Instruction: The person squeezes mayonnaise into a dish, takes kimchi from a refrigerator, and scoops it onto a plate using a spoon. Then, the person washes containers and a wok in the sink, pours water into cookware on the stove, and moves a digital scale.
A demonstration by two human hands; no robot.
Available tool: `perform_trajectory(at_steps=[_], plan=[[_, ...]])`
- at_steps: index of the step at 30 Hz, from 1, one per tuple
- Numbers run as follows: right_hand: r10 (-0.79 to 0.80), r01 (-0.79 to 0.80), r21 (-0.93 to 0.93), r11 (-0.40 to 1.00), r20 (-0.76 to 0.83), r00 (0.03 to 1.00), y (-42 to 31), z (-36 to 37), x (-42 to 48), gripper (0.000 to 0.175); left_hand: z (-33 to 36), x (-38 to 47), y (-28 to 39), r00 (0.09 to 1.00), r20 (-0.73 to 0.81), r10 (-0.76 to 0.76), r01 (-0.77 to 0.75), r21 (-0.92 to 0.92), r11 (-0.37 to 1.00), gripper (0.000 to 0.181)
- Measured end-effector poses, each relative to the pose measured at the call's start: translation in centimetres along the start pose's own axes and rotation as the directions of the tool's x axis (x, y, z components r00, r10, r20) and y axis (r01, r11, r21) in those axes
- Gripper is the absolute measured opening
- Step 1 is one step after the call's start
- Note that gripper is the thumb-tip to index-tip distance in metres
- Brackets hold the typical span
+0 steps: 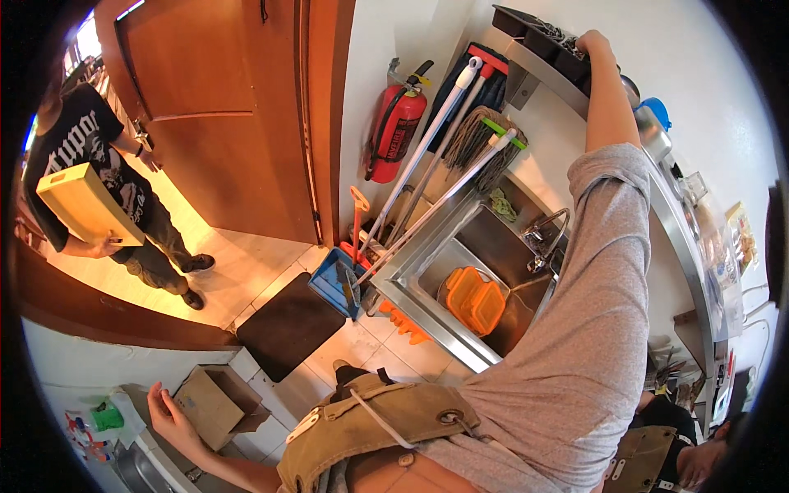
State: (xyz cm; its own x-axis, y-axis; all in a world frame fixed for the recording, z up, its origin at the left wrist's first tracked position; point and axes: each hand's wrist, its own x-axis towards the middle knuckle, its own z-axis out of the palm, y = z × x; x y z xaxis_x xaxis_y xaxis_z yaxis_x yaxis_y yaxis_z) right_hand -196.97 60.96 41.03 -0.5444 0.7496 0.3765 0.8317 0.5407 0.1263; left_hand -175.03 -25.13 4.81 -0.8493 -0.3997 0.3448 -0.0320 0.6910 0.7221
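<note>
My right hand (595, 44) is raised to the wall shelf, its fingers down in a black tray (564, 61) that holds metal utensils; what the fingers touch there is hidden. My left hand (165, 410) hangs in the air at the lower left with its fingers apart and nothing in it, above a cardboard box (212, 407). Between my arms lies a stainless steel sink (444, 259) with orange-rimmed plastic items (474, 302) in its basin and a faucet (542, 240) at its back. A green cloth or scrubber (502, 204) rests on the sink's rear edge.
A person (98, 154) stands in the doorway with a yellow wooden tray (92, 203). Mops (487, 145), a fire extinguisher (397, 132) and a blue dustpan (336, 283) are near the open door (216, 123). A dark mat (293, 326) lies on the floor. Another person (666, 444) is at lower right.
</note>
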Motion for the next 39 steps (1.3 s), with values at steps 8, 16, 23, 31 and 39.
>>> perform_trajectory(at_steps=[8, 16, 23, 31, 39], plan=[[0.107, -0.11, 0.052, 0.993, 0.071, 0.992, -2.2, -1.7, -4.9, 0.028, -0.9, -0.5, -0.1, 0.996, 0.021, -0.088, 0.087, 0.04, 0.995, 0.022], [0.174, -0.081, 0.273, 0.959, -0.337, 0.925, 0.2, 0.5, 0.7, 0.04, -2.7, -0.3, -1.8, 0.999, -0.035, 0.016, -0.012, 0.119, 0.993, 0.023], [-0.266, 0.413, 0.141, 0.9, -0.573, 0.775, -4.7, 8.1, 1.8, 0.038, -11.0, -7.2, 2.3, 0.946, -0.258, -0.195, 0.246, 0.184, 0.952, 0.024], [-0.149, 0.82, 0.572, 0.021, -0.809, 0.569, -29.2, 7.1, -36.0, 0.029, -20.1, -24.9, -1.8, 0.774, -0.55, -0.313, 0.562, 0.372, 0.739, 0.02], [-0.48, 0.25, 0.479, -0.841, -0.875, 0.062, -36.5, 7.7, -85.8, 0.023, -28.7, -53.4, 4.1, 0.127, -0.948, -0.291, 0.936, 0.017, 0.351, 0.022]])
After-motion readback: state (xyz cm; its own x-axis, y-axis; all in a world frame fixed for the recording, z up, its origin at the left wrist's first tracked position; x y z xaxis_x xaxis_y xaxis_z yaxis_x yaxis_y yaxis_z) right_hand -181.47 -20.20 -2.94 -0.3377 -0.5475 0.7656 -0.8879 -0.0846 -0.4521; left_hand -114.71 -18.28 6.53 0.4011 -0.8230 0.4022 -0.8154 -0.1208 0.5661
